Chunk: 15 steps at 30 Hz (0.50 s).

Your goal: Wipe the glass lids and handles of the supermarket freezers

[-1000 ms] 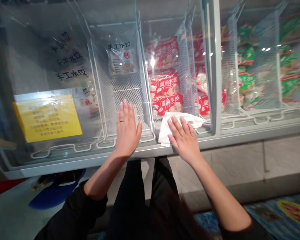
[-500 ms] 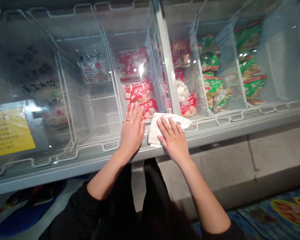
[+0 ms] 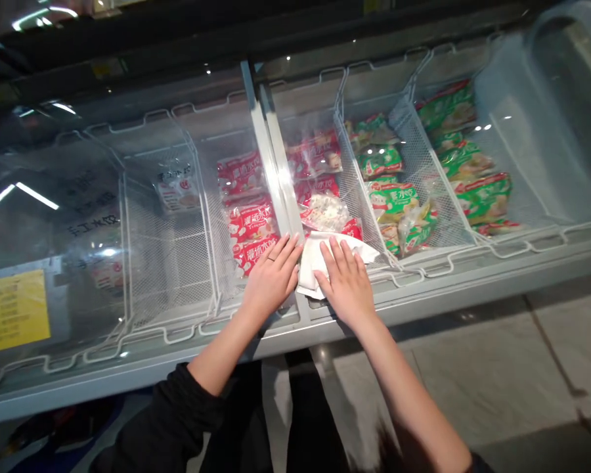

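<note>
A white cloth (image 3: 311, 263) lies spread on the glass lid near the freezer's front edge. My right hand (image 3: 349, 284) rests flat on the cloth, fingers spread, pressing it against the glass. Close by on the left, my left hand (image 3: 272, 276) lies flat with fingers stretched, its tips at the metal lid frame (image 3: 286, 190); nothing is in it. Beneath the glass are red dumpling bags (image 3: 252, 222) and a clear bag with pale contents (image 3: 328, 211). The palms' undersides are hidden.
White wire dividers (image 3: 204, 223) split the chest freezer into compartments. Green bags (image 3: 482, 197) lie at the right, and a clear packet (image 3: 178, 192) further left. A yellow notice (image 3: 14, 312) is at the left. Grey floor tiles (image 3: 492, 355) show below the front rim (image 3: 142, 360).
Both hands and the cloth have moved right along the freezer; the left hand now reaches the lid frame. The view has shifted, showing more of the far edge.
</note>
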Each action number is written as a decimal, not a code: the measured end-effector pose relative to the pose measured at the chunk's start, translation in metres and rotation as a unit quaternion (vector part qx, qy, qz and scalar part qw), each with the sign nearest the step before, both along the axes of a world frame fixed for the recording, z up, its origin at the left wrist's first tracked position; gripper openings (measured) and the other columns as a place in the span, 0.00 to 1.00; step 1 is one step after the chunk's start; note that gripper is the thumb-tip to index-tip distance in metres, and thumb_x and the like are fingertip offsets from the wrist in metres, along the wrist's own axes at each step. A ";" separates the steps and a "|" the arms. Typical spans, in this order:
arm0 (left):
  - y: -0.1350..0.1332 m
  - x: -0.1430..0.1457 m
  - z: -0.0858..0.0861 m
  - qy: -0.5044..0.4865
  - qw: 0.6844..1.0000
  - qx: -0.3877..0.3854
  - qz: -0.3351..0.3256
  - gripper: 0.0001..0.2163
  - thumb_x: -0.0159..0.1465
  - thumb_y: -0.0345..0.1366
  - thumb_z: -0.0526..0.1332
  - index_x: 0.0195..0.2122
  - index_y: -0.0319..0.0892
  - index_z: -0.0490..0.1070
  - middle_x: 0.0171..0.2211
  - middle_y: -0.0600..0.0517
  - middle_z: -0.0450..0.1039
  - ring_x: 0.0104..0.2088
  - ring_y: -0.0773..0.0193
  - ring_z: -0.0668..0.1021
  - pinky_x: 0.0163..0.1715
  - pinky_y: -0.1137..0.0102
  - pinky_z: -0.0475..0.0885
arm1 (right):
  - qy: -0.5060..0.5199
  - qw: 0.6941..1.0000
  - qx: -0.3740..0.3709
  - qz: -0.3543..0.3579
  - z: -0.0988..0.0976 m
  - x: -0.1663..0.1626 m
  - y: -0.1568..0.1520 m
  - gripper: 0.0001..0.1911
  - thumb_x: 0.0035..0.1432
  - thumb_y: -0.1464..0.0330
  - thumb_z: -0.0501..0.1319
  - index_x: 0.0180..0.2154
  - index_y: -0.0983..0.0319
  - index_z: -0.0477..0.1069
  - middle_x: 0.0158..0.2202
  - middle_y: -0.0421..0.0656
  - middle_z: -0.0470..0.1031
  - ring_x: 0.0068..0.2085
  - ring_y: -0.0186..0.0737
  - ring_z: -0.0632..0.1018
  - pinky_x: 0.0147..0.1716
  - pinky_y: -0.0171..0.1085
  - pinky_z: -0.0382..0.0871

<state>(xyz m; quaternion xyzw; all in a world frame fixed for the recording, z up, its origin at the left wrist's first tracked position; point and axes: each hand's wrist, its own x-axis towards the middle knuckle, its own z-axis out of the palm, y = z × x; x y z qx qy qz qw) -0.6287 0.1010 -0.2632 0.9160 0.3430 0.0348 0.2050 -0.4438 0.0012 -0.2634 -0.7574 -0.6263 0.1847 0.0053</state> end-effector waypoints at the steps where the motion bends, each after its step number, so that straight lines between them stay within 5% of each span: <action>1: 0.000 -0.001 0.000 0.004 1.000 0.008 0.001 0.26 0.76 0.34 0.51 0.74 0.41 0.58 0.75 0.47 0.57 0.76 0.56 0.58 0.76 0.57 0.57 | 0.005 1.000 0.007 0.005 -0.001 0.002 0.007 0.33 0.76 0.57 0.48 0.76 0.58 0.51 0.79 0.46 0.49 0.78 0.52 0.53 0.75 0.58 0.49; 8: -0.003 0.000 -0.004 0.024 0.997 0.063 0.028 0.35 0.75 0.35 0.52 0.79 0.33 0.36 0.77 0.39 0.50 0.77 0.51 0.55 0.74 0.55 0.60 | 0.029 0.998 0.039 0.037 -0.014 0.008 0.080 0.33 0.76 0.58 0.48 0.76 0.59 0.51 0.79 0.46 0.48 0.78 0.51 0.52 0.76 0.57 0.45; 15: -0.003 0.002 -0.003 0.030 0.997 0.071 0.032 0.38 0.75 0.34 0.51 0.78 0.34 0.27 0.76 0.40 0.53 0.75 0.52 0.60 0.73 0.56 0.61 | 0.040 0.998 0.042 0.033 -0.023 0.012 0.168 0.34 0.76 0.58 0.50 0.76 0.64 0.51 0.79 0.49 0.47 0.78 0.52 0.52 0.77 0.56 0.43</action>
